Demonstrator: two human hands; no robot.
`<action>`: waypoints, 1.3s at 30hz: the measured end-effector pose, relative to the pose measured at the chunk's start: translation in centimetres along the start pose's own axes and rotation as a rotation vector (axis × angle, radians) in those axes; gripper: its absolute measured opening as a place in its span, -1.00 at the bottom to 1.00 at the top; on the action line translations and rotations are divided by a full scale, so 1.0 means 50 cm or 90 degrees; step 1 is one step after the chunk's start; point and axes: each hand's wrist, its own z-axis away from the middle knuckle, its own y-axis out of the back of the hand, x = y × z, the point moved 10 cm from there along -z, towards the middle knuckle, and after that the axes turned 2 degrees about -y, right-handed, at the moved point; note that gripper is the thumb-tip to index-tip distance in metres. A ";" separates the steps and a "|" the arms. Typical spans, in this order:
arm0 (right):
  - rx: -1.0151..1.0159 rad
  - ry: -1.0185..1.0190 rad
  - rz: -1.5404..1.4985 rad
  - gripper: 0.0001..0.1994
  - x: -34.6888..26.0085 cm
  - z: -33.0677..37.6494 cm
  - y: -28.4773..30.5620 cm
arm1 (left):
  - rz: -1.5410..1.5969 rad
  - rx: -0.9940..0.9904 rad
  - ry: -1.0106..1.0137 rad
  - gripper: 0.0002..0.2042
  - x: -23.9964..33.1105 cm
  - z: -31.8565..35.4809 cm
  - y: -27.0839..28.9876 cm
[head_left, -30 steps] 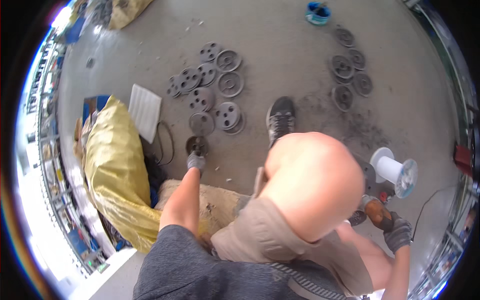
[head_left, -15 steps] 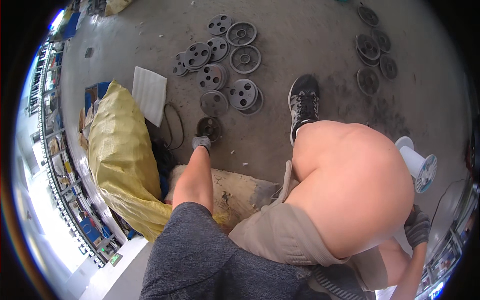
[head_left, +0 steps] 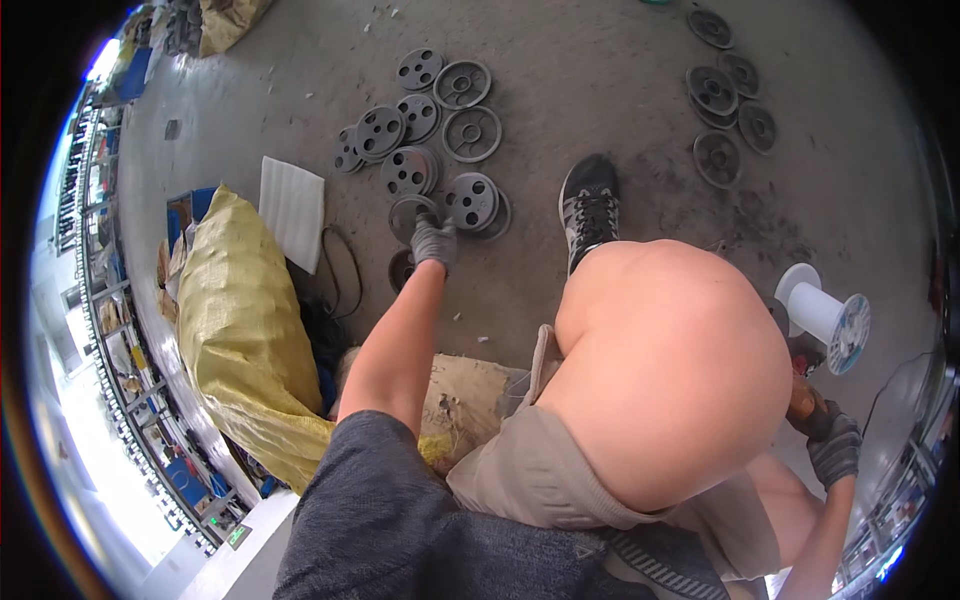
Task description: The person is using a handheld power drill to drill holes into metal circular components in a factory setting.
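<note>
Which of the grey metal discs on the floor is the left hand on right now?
The left hand grips the disc nearest the person in the left cluster, lifted on edge; the others lie flat, untouched.

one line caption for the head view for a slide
Seated on a concrete floor, the gloved left hand grips a grey metal disc beside a pile of discs.

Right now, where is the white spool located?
In the head view, the white spool lies on its side on the concrete floor at the right, just beyond the bent knee and above the gloved right hand.
</note>
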 end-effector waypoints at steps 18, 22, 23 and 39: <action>-0.012 -0.058 -0.013 -0.60 0.060 0.051 0.016 | -0.082 -0.144 -0.225 -0.57 0.400 -0.034 0.078; 0.000 -0.093 -0.054 -0.63 0.108 0.078 -0.012 | 0.242 -0.283 -0.213 -0.63 0.663 0.040 0.147; -0.010 -0.097 -0.033 -0.66 0.107 0.087 -0.017 | 0.298 -0.287 -0.248 -0.65 0.760 0.088 0.177; -0.048 -0.130 -0.112 -0.70 0.189 0.176 -0.100 | -0.211 -0.837 -0.425 -0.60 1.121 0.801 -0.304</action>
